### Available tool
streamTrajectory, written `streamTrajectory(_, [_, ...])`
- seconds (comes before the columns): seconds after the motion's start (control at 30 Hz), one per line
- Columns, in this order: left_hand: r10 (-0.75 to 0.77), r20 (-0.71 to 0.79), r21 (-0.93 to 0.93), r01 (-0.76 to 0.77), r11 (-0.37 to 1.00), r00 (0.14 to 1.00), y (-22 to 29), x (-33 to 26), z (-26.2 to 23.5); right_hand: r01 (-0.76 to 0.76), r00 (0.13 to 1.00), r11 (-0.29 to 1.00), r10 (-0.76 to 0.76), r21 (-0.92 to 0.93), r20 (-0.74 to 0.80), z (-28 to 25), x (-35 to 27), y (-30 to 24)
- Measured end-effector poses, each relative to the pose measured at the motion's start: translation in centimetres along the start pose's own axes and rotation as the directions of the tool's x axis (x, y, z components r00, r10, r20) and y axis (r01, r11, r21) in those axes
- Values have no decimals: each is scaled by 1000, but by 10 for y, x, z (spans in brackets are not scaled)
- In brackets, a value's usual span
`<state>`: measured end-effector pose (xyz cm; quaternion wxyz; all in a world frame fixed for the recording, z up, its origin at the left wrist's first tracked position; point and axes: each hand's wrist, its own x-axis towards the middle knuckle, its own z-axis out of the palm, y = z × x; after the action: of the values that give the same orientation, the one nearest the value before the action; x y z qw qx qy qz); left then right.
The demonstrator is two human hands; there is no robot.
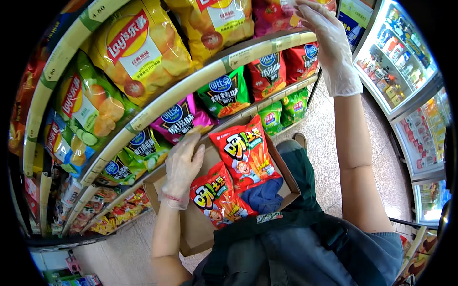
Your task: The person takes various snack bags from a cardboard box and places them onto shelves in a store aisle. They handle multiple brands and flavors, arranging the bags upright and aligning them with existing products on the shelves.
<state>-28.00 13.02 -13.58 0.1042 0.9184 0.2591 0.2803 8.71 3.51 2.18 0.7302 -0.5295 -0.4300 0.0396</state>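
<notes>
My left hand (pixel 183 167), in a clear thin glove, grips the far left rim of a shallow cardboard box (pixel 193 243), thumb on the inner side. Inside the box are two red snack bags (pixel 245 152) and a crumpled blue cloth (pixel 263 196). My right hand (pixel 329 47), gloved too, is raised at the upper shelf. Its fingers are stretched out flat against the pink snack bag (pixel 274 16), and nothing shows in its grasp. Just beyond my left hand lies a purple chip bag (pixel 179 119) on the lower shelf.
Tiered shelves with pale curved edges (pixel 205 71) hold yellow chip bags (pixel 138 47), green bags (pixel 224 93) and red bags (pixel 267 74). Glass-front coolers (pixel 400 52) stand to the right across a speckled floor (pixel 329 138). A lower rack (pixel 415 252) is near my right elbow.
</notes>
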Motion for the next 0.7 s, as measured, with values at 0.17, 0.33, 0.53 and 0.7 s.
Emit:
streamTrajectory(0.17, [-143,-1,108,142,984,990,-16,-28,35,-164,952,980,187,-112,242,-1,-55,8])
streamTrajectory(0.33, [-209,-64,97,214,972,976,-15,-20,52,-357,755,888,458,-292,470,-4,-95,50])
streamTrajectory(0.53, [-206,-207,15,214,977,956,-13,-16,63,-314,346,489,857,-814,382,9,-126,35])
streamTrajectory(0.7, [-233,-233,12,243,970,944,3,-5,71,-224,318,438,877,-871,360,6,-129,67])
